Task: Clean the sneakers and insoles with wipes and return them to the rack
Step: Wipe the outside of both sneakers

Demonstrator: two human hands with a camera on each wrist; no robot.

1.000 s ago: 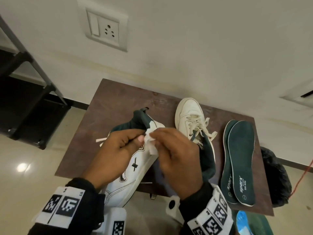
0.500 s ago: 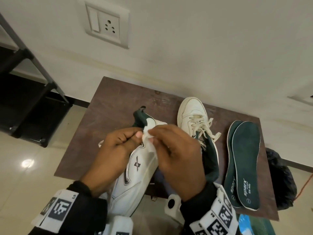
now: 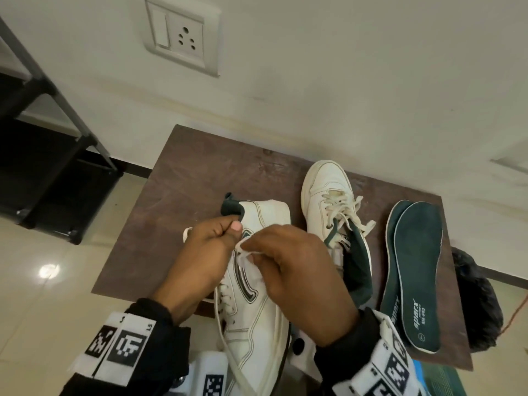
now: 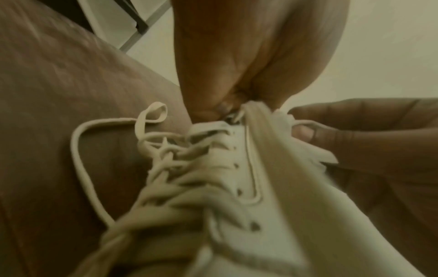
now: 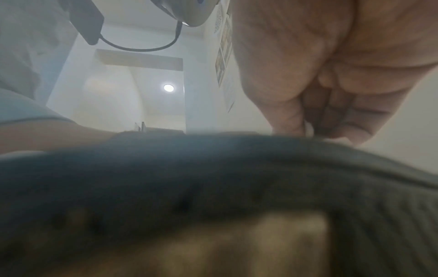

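Note:
A white sneaker (image 3: 257, 324) with green trim lies on its side, half over the brown table's (image 3: 200, 172) front edge. My left hand (image 3: 225, 232) grips its upper edge near the green heel collar; the left wrist view shows those fingers (image 4: 213, 105) pinching the shoe by the top eyelets. My right hand (image 3: 257, 250) pinches a small white wipe (image 3: 245, 254) against the sneaker's side panel. That wipe (image 4: 308, 150) also shows in the left wrist view. The second sneaker (image 3: 328, 195) stands upright on the table. Two dark green insoles (image 3: 414, 267) lie overlapped at the right.
A black shoe rack (image 3: 43, 155) stands on the floor at the left. A black bag (image 3: 477, 307) sits beyond the table's right edge. A blue-green pack (image 3: 437, 378) shows at the bottom right. A wall socket (image 3: 183, 38) is above the table.
Both hands and the wipe have slid from the heel collar down along the sneaker's side. The heel end is now uncovered.

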